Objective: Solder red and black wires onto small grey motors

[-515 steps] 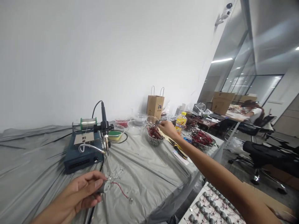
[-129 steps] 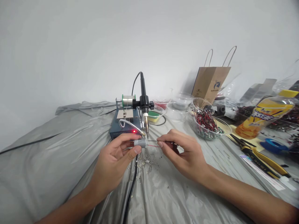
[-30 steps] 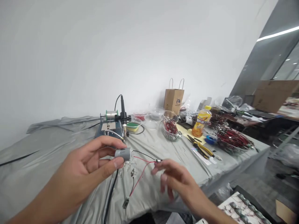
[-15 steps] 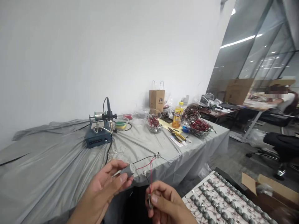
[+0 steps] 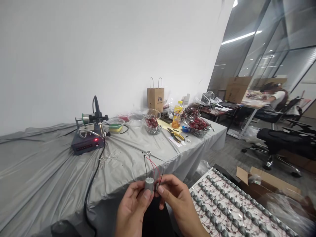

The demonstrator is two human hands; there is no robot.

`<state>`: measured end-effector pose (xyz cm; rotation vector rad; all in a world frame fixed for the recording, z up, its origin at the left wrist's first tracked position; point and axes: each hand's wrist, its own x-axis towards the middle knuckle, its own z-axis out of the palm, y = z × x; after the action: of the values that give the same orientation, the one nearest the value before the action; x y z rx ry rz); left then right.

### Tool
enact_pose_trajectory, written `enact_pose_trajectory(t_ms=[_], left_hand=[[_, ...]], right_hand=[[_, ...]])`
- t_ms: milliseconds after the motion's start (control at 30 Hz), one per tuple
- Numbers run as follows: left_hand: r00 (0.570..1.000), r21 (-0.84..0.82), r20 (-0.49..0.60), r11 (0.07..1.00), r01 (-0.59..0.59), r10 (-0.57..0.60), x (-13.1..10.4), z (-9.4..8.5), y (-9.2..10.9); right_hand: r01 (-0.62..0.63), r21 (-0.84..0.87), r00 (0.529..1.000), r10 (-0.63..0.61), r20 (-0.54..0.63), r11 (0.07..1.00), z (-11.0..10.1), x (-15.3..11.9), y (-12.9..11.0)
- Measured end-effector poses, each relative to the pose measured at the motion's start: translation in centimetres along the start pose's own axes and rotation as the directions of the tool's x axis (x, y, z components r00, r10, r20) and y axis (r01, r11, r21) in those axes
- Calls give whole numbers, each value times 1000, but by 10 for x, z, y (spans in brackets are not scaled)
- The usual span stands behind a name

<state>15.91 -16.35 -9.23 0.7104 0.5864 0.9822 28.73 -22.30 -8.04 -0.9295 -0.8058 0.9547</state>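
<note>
In front of the table edge, my left hand (image 5: 135, 200) grips a small grey cylindrical motor (image 5: 149, 185) upright between thumb and fingers. Thin red and black wires (image 5: 153, 163) rise from the motor, with small metal pieces at their upper ends. My right hand (image 5: 174, 194) is close beside it, thumb and forefinger pinched on a small metal part (image 5: 157, 186) joined to the wires. What exactly this part is stays too small to make out. Both hands nearly touch each other.
A soldering station (image 5: 85, 140) with its iron stands on the grey-covered table (image 5: 138, 144). Beyond it are bowls of red-wired parts (image 5: 152, 126), yellow-handled pliers (image 5: 176, 135) and a drink bottle (image 5: 177, 115). At lower right lie a board of motors (image 5: 222, 204) and an open carton (image 5: 266, 184). A person sits farther back.
My hands have come together, and the motor has turned from tilted sideways to upright. The view has shifted to the right. A red light now shows on the soldering station.
</note>
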Motion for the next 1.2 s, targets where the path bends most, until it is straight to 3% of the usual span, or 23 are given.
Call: enact_pose_trajectory(t_ms=[267, 733, 1067, 1200], left_hand=[[996, 152, 29, 985, -84, 81, 3, 6, -29], [987, 112, 147, 993, 46, -63, -1, 18, -45], [968, 95, 198, 986, 140, -156, -6, 42, -66], [969, 140, 200, 983, 121, -148, -7, 46, -75]], right_hand=[[43, 11, 991, -41, -125, 999, -14, -8, 4], [132, 19, 971, -125, -206, 991, -41, -27, 7], [84, -45, 925, -95, -369, 995, -63, -50, -4], [86, -72, 921, -107, -374, 994, -71, -56, -4]])
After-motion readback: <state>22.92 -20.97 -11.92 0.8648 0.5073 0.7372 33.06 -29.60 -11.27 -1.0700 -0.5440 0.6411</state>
